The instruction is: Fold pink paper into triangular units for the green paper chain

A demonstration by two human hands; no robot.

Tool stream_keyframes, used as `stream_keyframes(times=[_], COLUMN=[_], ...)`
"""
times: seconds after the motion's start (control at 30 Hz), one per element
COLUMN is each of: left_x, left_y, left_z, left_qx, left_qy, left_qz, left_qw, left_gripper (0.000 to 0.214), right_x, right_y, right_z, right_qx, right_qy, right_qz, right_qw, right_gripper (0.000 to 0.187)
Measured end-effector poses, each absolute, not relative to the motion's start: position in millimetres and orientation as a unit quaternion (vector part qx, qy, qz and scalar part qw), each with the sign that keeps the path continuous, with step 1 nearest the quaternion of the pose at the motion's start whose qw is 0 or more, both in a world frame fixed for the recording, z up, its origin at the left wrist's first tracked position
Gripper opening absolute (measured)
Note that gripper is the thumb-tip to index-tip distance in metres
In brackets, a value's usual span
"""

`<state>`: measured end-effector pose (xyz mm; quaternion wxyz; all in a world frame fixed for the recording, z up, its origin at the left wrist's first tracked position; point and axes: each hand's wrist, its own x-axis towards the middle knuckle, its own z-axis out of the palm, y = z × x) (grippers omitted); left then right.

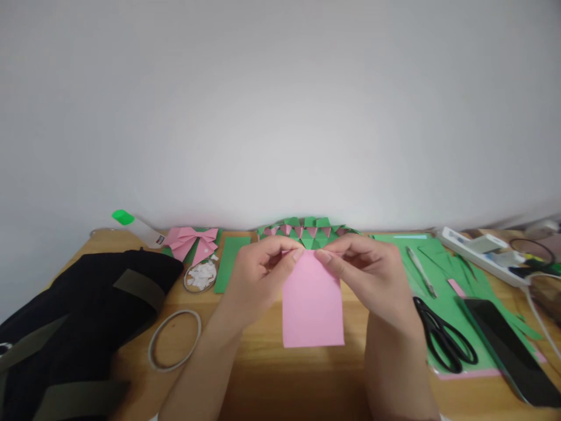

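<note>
A rectangular sheet of pink paper (313, 307) hangs above the wooden table, held up by its top edge. My left hand (269, 269) pinches that edge near its left part between thumb and fingers. Close beside it, my right hand (362, 269) pinches the same edge further right, thumb on the near face. The two thumb tips are almost touching. Behind the hands stands a folded paper piece in green and pink (313, 231), its lower part hidden by my hands and the sheet.
Left are a black cloth (96, 304), a tape ring (151, 351), a pink paper bow (190, 242), white scraps (201, 275) and green paper (230, 257). Right are a pen (421, 272), black scissors (442, 336), a phone (511, 345) and a power strip (482, 254). A wall (280, 117) closes the back.
</note>
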<state>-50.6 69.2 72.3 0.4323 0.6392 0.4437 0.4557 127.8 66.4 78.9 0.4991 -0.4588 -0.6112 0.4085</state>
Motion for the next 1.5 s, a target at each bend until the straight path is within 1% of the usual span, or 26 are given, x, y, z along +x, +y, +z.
stream_keyframes(times=[0.23,0.3,0.43,0.5,0.57,0.67,0.7,0.73,0.83,0.9,0.93,1.0,1.07,1.1,1.13,1.23,1.3,1.4,1.5], left_x=[-58,-58,-52,-50,-50,-55,-57,-58,-59,-57,-57,-55,-55,-55,-55,-56,-56,-56,-57], left_y=[70,70,70,70,71,72,71,71,68,67,67,67,68,68,68,69,69,70,71], left_z=[75,75,73,71,71,72,73,73,76,76,76,77,77,78,78,78,77,73,70], left_qx=[0.567,0.551,0.590,0.599,0.585,0.541,0.519,0.493,0.447,0.485,0.500,0.524,0.552,0.568,0.581,0.612,0.629,0.643,0.663], left_qy=[0.464,0.463,0.436,0.445,0.468,0.474,0.467,0.461,0.429,0.414,0.436,0.489,0.521,0.523,0.521,0.492,0.468,0.444,0.395], left_qz=[0.523,0.533,0.454,0.432,0.453,0.500,0.518,0.540,0.589,0.566,0.553,0.534,0.507,0.491,0.476,0.444,0.439,0.464,0.516], left_qw=[0.436,0.445,0.506,0.505,0.483,0.483,0.493,0.503,0.520,0.522,0.505,0.448,0.408,0.403,0.406,0.431,0.439,0.417,0.371], left_gripper=[0.013,0.015,0.017,0.014,0.015,0.015,0.018,0.022,0.036,0.034,0.028,0.015,0.012,0.012,0.012,0.017,0.019,0.026,0.037], right_x=[137,136,133,133,135,136,135,134,128,126,125,124,125,125,124,123,122,122,122], right_y=[69,70,71,70,70,71,72,73,76,77,76,73,71,70,70,71,71,70,69], right_z=[83,83,80,79,79,79,79,78,76,73,72,71,71,71,72,73,73,72,72], right_qx=[-0.473,-0.481,-0.481,-0.471,-0.460,-0.454,-0.454,-0.455,-0.447,-0.435,-0.428,-0.424,-0.435,-0.438,-0.437,-0.422,-0.425,-0.430,-0.418], right_qy=[-0.591,-0.579,-0.559,-0.561,-0.583,-0.625,-0.626,-0.617,-0.553,-0.532,-0.536,-0.569,-0.601,-0.607,-0.603,-0.565,-0.560,-0.560,-0.538], right_qz=[0.396,0.390,0.401,0.416,0.452,0.516,0.531,0.543,0.564,0.569,0.575,0.581,0.570,0.566,0.567,0.578,0.574,0.568,0.561], right_qw=[0.521,0.531,0.544,0.539,0.494,0.370,0.346,0.342,0.420,0.452,0.446,0.400,0.353,0.346,0.353,0.411,0.419,0.424,0.470], right_gripper=[0.021,0.022,0.023,0.023,0.021,0.020,0.021,0.023,0.027,0.026,0.025,0.023,0.023,0.024,0.025,0.026,0.024,0.021,0.017])
